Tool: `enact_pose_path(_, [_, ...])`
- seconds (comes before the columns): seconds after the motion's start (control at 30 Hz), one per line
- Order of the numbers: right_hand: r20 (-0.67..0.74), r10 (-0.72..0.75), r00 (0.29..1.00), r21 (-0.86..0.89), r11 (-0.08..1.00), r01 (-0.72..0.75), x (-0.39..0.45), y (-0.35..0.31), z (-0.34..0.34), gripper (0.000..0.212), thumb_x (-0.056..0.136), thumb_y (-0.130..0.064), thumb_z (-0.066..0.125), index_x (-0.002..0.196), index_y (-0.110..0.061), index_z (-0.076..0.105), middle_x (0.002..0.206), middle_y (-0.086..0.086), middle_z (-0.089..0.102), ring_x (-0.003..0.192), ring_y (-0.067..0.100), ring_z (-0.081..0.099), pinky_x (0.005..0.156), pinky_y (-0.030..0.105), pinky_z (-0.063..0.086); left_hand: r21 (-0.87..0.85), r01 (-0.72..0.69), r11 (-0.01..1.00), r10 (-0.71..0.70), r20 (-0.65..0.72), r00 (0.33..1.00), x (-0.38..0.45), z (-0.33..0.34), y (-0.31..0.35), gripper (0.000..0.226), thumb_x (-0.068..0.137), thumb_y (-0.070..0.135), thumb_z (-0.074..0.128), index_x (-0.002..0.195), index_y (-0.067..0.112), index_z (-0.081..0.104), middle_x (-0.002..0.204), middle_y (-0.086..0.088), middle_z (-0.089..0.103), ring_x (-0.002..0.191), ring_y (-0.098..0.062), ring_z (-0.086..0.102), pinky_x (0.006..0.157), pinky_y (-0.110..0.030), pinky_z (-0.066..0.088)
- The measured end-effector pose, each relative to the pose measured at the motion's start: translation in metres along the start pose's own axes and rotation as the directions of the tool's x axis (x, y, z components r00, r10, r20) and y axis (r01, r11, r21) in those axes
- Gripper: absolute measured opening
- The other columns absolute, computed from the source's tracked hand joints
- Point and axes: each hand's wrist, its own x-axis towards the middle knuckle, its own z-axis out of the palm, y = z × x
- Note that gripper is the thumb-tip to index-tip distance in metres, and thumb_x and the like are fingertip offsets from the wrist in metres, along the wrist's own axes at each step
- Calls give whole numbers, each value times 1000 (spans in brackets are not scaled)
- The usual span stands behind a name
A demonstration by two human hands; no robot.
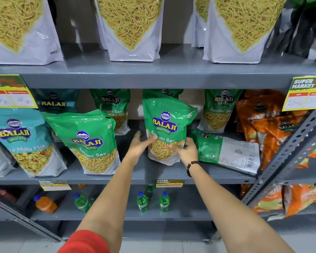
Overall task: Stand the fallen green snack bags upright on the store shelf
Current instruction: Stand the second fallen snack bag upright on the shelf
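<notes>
A green snack bag [167, 123] stands upright in the middle of the grey middle shelf [140, 175]. My left hand [140, 143] touches its lower left side with the fingers spread. My right hand [185, 150], with a bead bracelet at the wrist, holds its lower right corner. Just to the right, another green bag [224, 152] lies flat on its front with the printed back up. To the left a third green bag [88, 141] stands upright, leaning a little. Two more green bags [112, 105] [221, 108] stand further back on the shelf.
Teal bags [24, 141] stand at the left and orange bags [266, 125] at the right of the same shelf. White bags [133, 28] line the shelf above. Small bottles [142, 201] stand on the shelf below. A slanted perforated metal strut [288, 152] crosses at the right. Price tags [11, 92] hang off shelf edges.
</notes>
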Motion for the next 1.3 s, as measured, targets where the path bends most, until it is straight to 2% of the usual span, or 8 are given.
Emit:
enact_pose_path(0.1, [62, -27, 998, 23, 999, 26, 7, 3, -5, 33, 73, -10, 74, 103, -12, 58, 105, 11, 67, 102, 28, 62, 95, 47, 49, 46, -6, 999, 1, 94, 996, 4, -2, 1, 105, 67, 13, 81, 148, 8, 15, 149, -12, 38, 137, -24, 36, 110, -38, 35])
enact_pose_path(0.27, [222, 29, 975, 193, 978, -73, -7, -13, -14, 37, 79, -1, 65, 113, -12, 55, 103, 2, 60, 106, 21, 54, 81, 24, 41, 50, -49, 998, 48, 22, 999, 0, 0, -12, 75, 47, 19, 90, 113, 6, 58, 115, -12, 69, 103, -24, 66, 89, -38, 54])
enact_pose_path(0.37, [251, 40, 967, 244, 964, -103, -13, -18, -17, 52, 84, -9, 62, 132, -3, 42, 110, 1, 50, 108, 16, 46, 92, 24, 34, 56, -84, 995, 84, -12, 996, -11, 3, -17, 65, 52, 15, 90, 107, 9, 54, 108, -7, 68, 98, -22, 65, 85, -35, 53])
enact_pose_path(0.6, [226, 26, 974, 239, 968, -81, -28, -16, -22, 58, 83, -14, 65, 133, 0, 40, 112, 2, 49, 107, 18, 47, 91, 26, 34, 112, -106, 988, 107, -5, 994, -25, 0, -21, 74, 52, 19, 90, 113, 8, 51, 112, -8, 67, 101, -22, 65, 87, -36, 53])
enact_pose_path(0.8, [211, 6, 977, 211, 976, -52, -38, -15, -21, 48, 82, -17, 67, 125, -5, 49, 106, -1, 54, 103, 16, 50, 62, 7, 36, 125, -107, 986, 107, 12, 994, -31, -6, -22, 86, 40, 32, 90, 114, 8, 54, 113, -11, 69, 103, -23, 66, 92, -45, 54])
enact_pose_path(0.97, [205, 7, 979, 207, 977, -50, -40, -14, -18, 44, 82, -18, 67, 121, -7, 50, 104, -3, 55, 99, 14, 52, 58, 4, 36, 137, -110, 984, 109, 12, 994, -35, -8, -21, 66, 55, 18, 89, 111, 6, 55, 111, -12, 68, 102, -26, 65, 89, -40, 53])
enact_pose_path(1.2, [226, 5, 974, 171, 984, -45, -38, -11, -17, 49, 81, -20, 68, 125, -8, 50, 114, 1, 58, 86, -1, 55, 61, 3, 42, 122, -148, 981, 156, -53, 986, -46, -5, -21, 64, 59, 14, 87, 114, 6, 56, 105, -7, 66, 105, -27, 64, 89, -40, 53])
enact_pose_path(1.3, [175, 3, 984, 173, 984, -34, -41, -8, -20, 70, 78, -33, 70, 136, -8, 41, 139, 6, 50, 119, 14, 53, 98, 22, 44, 46, -217, 975, 221, -285, 933, -65, 6, -11, 78, 63, 25, 85, 128, 6, 47, 118, -2, 54, 111, -16, 53, 94, -32, 46])
